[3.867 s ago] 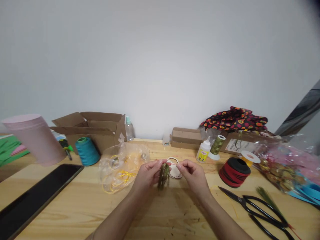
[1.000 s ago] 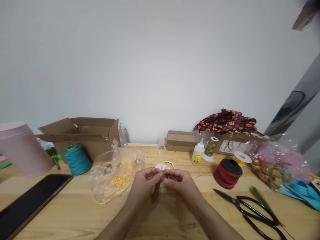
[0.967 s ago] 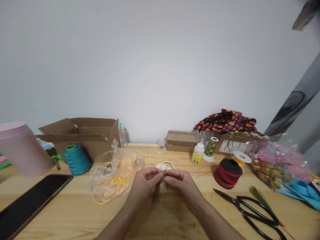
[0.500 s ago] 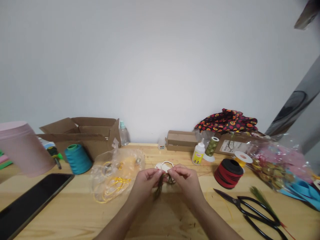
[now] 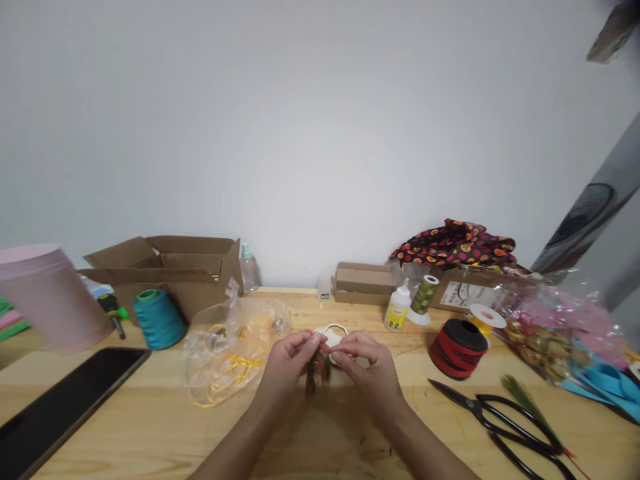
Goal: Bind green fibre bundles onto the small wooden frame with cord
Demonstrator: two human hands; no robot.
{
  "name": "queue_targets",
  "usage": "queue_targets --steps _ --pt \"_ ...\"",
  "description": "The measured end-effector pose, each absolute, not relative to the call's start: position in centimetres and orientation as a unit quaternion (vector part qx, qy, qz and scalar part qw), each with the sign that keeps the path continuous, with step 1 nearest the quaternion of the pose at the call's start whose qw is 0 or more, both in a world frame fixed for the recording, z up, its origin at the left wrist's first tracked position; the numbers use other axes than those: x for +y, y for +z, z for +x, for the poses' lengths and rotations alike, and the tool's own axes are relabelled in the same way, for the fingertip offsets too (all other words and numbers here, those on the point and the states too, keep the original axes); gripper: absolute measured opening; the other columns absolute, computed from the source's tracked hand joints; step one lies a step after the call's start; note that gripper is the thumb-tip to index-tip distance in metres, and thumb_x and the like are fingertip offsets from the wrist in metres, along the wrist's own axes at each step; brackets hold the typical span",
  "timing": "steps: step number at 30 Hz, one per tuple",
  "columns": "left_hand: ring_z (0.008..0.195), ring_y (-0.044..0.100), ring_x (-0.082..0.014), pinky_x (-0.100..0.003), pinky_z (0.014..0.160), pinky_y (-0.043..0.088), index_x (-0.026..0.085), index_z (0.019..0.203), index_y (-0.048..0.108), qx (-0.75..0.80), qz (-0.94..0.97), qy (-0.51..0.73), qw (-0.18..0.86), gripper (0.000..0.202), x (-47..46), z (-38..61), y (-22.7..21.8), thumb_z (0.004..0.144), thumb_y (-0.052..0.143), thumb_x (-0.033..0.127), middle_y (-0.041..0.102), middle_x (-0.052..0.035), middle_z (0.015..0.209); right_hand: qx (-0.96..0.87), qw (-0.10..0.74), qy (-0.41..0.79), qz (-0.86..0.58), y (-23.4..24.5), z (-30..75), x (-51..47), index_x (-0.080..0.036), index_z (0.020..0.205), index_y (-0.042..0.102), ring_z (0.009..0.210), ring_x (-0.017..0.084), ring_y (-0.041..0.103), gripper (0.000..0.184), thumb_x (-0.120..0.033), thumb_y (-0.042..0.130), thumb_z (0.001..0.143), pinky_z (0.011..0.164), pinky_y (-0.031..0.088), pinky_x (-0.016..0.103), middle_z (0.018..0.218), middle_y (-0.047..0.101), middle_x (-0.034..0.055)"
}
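fingers: both sets narrow and pinched together, the left fingers and right fingers meeting at the centre; whether anything passes between them is hidden.
left hand: holds the top of a dark green fibre bundle, whose loose ends hang below the fingers.
right hand: closes on the edge of a pale wooden cut-out, just beside the left fingers.
work so far: the bundle is held against the cut-out, low over the table; no finished join shows, and the fingers hide the meeting point.
nearby: a clear plastic bag of yellow cord lies left of the hands; black-handled scissors and a loose green fibre sprig lie right.
surface: a pale pine table carries a teal thread cone, a red-and-black spool, a glue bottle and a black tablet.
room: a plain white wall rises behind an open cardboard box.
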State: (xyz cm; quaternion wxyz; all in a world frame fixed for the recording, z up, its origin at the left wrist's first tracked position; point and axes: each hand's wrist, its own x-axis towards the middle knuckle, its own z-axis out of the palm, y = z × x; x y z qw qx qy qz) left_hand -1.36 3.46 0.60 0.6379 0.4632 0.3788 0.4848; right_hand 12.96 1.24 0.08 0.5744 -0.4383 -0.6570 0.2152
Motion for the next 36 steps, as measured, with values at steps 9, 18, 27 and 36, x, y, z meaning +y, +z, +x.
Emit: queue_targets --steps 9,18,27,36 --pt "0.052 0.049 -0.0071 -0.015 0.042 0.033 0.013 0.082 0.066 0.347 0.461 0.407 0.708 0.026 3.0 -1.1 0.5 0.064 0.065 0.031 0.064 -0.0029 0.066 -0.609 0.572 0.275 -0.476 0.0 13.1 1.3 -0.019 0.058 0.068 0.058 0.014 0.051 0.014 -0.025 0.060 0.068 0.053 0.040 0.025 0.058 0.059 0.0020" --pt "0.047 0.050 -0.0089 -0.018 0.044 0.034 0.011 0.099 0.057 0.407 0.561 0.378 0.614 0.048 3.1 -0.8 0.3 0.056 0.069 0.028 0.062 0.0005 0.057 -0.598 0.526 0.291 -0.531 -0.1 13.4 1.6 -0.016 0.055 0.065 0.052 0.012 0.043 0.022 -0.032 0.058 0.067 0.047 0.032 0.023 0.054 0.052 0.0003" --pt "0.057 0.056 -0.0130 -0.021 0.054 0.038 0.005 0.122 0.032 0.362 0.546 0.358 0.665 0.081 2.9 -0.4 -0.5 0.055 0.071 0.024 0.066 -0.0028 0.064 -0.506 0.514 0.479 -0.501 -0.2 12.8 1.4 -0.015 0.051 0.062 0.043 0.007 0.035 0.005 -0.017 0.062 0.055 0.042 0.024 0.020 0.044 0.047 -0.0044" --pt "0.045 0.049 -0.0085 -0.018 0.043 0.032 0.011 0.124 0.037 0.382 0.547 0.321 0.673 0.080 2.8 -0.5 0.1 0.053 0.072 0.026 0.068 -0.0015 0.063 -0.410 0.551 0.592 -0.422 -0.1 12.5 1.4 -0.015 0.059 0.052 0.038 0.006 0.036 0.023 -0.036 0.063 0.060 0.038 0.030 0.019 0.043 0.044 -0.0064"
